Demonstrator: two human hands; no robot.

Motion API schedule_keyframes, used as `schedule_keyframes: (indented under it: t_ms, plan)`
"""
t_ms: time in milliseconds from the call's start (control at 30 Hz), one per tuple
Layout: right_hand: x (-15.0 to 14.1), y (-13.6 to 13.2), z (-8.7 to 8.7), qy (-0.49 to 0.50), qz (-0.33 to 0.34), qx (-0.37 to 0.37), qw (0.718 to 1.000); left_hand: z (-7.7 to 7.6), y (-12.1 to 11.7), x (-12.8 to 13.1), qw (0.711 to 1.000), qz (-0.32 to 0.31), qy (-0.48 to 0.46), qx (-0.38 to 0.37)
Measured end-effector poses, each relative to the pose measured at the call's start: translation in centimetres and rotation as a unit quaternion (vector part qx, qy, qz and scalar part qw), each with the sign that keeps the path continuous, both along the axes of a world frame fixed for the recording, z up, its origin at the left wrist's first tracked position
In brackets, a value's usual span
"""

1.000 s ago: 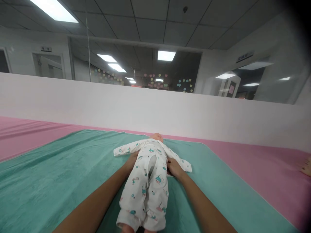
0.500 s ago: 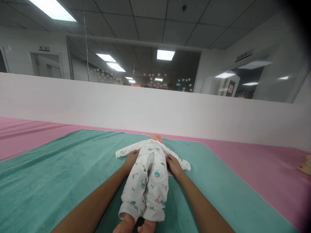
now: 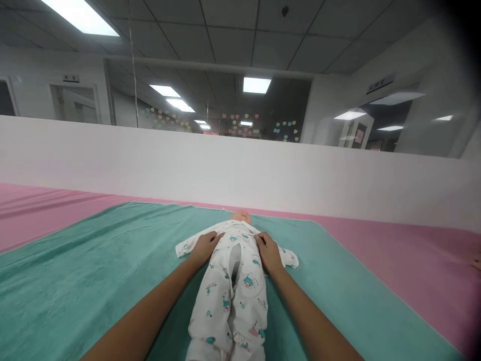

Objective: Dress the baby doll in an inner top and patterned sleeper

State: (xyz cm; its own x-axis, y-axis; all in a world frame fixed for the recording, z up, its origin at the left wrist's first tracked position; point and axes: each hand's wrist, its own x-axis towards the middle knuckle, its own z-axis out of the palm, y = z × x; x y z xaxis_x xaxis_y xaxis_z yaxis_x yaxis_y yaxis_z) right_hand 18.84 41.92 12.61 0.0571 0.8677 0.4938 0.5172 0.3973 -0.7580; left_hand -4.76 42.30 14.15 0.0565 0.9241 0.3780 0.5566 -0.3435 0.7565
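Observation:
A baby doll (image 3: pixel 241 217) lies on its back on a green blanket (image 3: pixel 112 260), its head toward the far wall and its feet out of view below. It wears a white printed top (image 3: pixel 188 245) with both sleeves spread out. White printed split-crotch trousers (image 3: pixel 248 306) cover its legs and reach up to the waist. My left hand (image 3: pixel 206 245) is closed at the left side of the waistband, fingers bent over the cloth. At the right side, my right hand (image 3: pixel 269 250) grips the waistband the same way. Both sets of fingertips are partly hidden by the fabric.
Pink cloth (image 3: pixel 376 245) shows around the blanket. A low white wall (image 3: pixel 240 170) runs behind it, with glass panels above. Part of a pale object (image 3: pixel 477 263) is cut off at the right edge.
Both hands have come up from beside the hips onto the top of the waistband. The trouser legs and doll shifted slightly toward me, and the feet have left the view.

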Motion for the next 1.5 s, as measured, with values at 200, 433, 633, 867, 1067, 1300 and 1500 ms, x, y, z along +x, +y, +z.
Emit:
schedule_keyframes:
  t_ms: [200,433,633,867,1067,1300,1500]
  plan:
    - [-0.3,0.5,-0.1,0.013,0.002,-0.001,1.0,1.7,1.6,-0.4,0.975,-0.061,0.145,0.159]
    - [-0.7,1.2,1.8,-0.096,0.105,0.096,0.985,3.4,2.6,0.2,0.978,-0.151,0.126,0.07]
    - [-1.4,4.1,2.2,-0.16,0.012,0.013,0.987,2.4,4.7,1.2,0.976,-0.015,0.206,0.064]
    - [-1.7,6.6,1.0,-0.123,-0.039,-0.029,0.991,0.9,6.2,1.2,0.972,0.072,0.221,0.033]
    - [-1.0,2.9,0.0,-0.183,-0.08,0.105,0.974,0.7,5.1,0.4,0.962,0.091,0.259,-0.009]
    - [0.2,0.0,-1.9,-0.092,-0.057,-0.11,0.988,1.4,4.6,-2.3,0.971,0.129,0.196,-0.042]
    - [0.8,-0.1,-1.9,-0.006,0.04,-0.167,0.985,2.0,3.3,-2.5,0.982,0.029,0.184,-0.024]
